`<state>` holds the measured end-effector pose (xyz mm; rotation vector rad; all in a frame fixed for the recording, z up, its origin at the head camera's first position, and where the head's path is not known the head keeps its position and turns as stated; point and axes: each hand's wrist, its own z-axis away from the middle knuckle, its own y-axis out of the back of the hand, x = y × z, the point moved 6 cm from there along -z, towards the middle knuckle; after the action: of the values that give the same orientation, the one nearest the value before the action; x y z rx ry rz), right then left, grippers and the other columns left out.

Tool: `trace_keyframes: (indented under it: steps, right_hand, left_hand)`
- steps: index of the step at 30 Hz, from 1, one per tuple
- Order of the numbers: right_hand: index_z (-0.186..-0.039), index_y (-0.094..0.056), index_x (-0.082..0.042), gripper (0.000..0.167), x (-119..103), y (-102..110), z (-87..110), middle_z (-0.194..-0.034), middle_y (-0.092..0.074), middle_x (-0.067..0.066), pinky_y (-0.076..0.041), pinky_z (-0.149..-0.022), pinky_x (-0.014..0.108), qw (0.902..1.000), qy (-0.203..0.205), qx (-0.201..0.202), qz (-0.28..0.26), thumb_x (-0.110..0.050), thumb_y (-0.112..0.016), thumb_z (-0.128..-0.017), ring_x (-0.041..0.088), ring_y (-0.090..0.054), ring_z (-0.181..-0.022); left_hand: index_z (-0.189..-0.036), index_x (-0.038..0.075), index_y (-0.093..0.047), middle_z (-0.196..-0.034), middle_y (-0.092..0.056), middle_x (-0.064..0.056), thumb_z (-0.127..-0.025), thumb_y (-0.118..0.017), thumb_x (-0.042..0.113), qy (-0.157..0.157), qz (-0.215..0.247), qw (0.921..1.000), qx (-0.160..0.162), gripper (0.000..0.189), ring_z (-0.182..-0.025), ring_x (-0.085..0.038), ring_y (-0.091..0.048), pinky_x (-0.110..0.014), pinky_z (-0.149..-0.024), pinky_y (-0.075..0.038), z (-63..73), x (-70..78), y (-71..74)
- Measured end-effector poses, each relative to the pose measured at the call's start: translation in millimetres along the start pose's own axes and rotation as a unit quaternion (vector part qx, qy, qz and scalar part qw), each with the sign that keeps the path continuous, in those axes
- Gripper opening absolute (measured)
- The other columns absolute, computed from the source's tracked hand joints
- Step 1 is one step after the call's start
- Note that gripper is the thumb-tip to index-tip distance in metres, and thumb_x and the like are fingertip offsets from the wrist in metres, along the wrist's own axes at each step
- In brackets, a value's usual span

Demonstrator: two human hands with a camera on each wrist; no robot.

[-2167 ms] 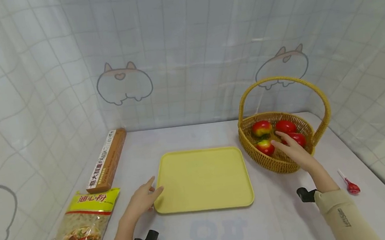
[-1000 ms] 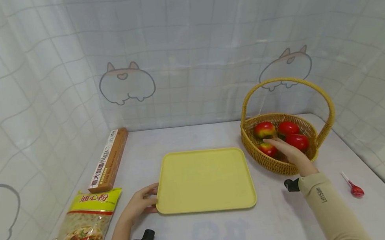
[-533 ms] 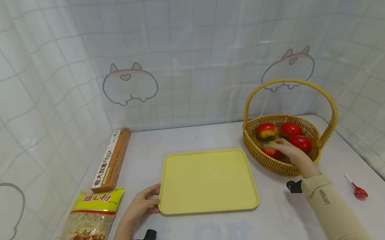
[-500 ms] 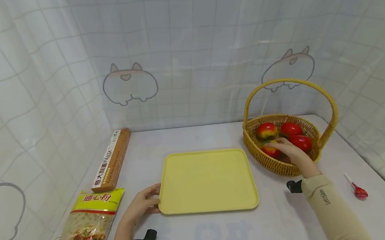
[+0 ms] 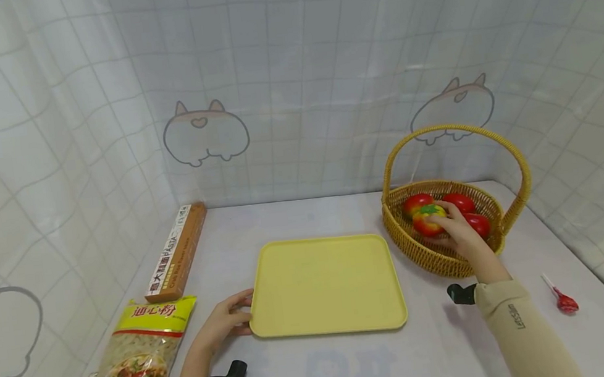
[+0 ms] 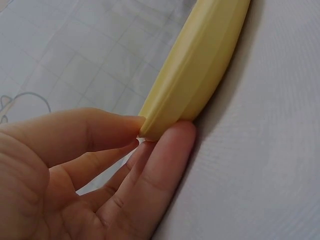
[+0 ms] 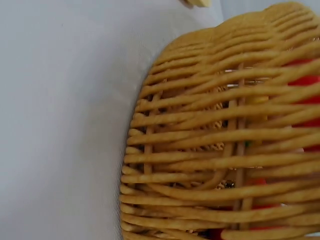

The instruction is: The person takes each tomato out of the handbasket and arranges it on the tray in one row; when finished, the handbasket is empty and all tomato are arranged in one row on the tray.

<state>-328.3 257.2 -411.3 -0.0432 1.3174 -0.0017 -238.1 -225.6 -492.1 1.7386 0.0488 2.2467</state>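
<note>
At the tray's left edge, my left hand [image 5: 228, 318] pinches the rim of the yellow tray [image 5: 324, 285]. In the left wrist view, the thumb [image 6: 100, 130] lies against one side of the rim [image 6: 185, 85], with fingertips on the other. My right hand [image 5: 458, 230] reaches over the front of the wicker basket [image 5: 427, 255] and holds a red-and-yellow fruit [image 5: 429, 225] with a green leafy top. Other red fruits [image 5: 476, 226] lie behind and beside it in the basket. The right wrist view shows the basket's woven wall [image 7: 200, 140]; the right hand is out of that view.
A brown pasta box [image 5: 177, 252] lies at the back left, with a bag of macaroni [image 5: 131, 360] in front of it. A red lollipop [image 5: 565, 303] lies right of the right sleeve. The tall basket handle [image 5: 454, 127] arches over the fruits.
My left hand has come to the tray's rim and grips it. My right hand has moved onto the front fruit, taken hold of it and turned its green top into view.
</note>
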Motion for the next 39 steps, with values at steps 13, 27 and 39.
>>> trace_keyframes:
  steps: [13,27,39]
  right_hand:
    - [-0.145,-0.009,-0.019,0.086,-9,-14,10.5,-0.143,-0.011,0.011,-0.050,-0.081,0.020,0.9975,0.059,0.038,0.001,-0.005,-0.066,-0.082,0.018,-0.033,-0.113]
    - [-0.140,-0.021,-0.016,0.081,-20,-57,23.1,-0.136,-0.018,0.008,-0.044,-0.080,0.011,0.9874,0.152,0.032,0.028,0.006,-0.067,-0.076,0.022,-0.033,-0.114]
    - [-0.140,-0.021,-0.013,0.082,-7,-112,25.2,-0.139,-0.019,0.009,-0.043,-0.087,0.023,0.9883,0.143,-0.050,0.019,0.010,-0.065,-0.076,0.029,-0.034,-0.119]
  left_hand:
    - [-0.137,0.001,-0.040,-0.120,-0.048,-0.019,-0.079,-0.062,0.004,0.011,-0.010,0.9998,0.014,0.062,-0.080,-0.021,-0.060,-0.036,-0.070,-0.056,1.6,0.6,0.6]
    - [-0.137,0.002,-0.041,-0.121,-0.050,-0.018,-0.081,-0.062,0.004,0.014,-0.014,0.9996,0.019,0.061,-0.079,-0.021,-0.060,-0.036,-0.069,-0.056,0.5,1.6,-1.5]
    - [-0.139,0.002,-0.038,-0.123,-0.047,-0.020,-0.082,-0.062,0.006,0.014,-0.006,0.9999,0.002,0.062,-0.082,-0.020,-0.061,-0.035,-0.071,-0.056,1.4,2.9,-1.0]
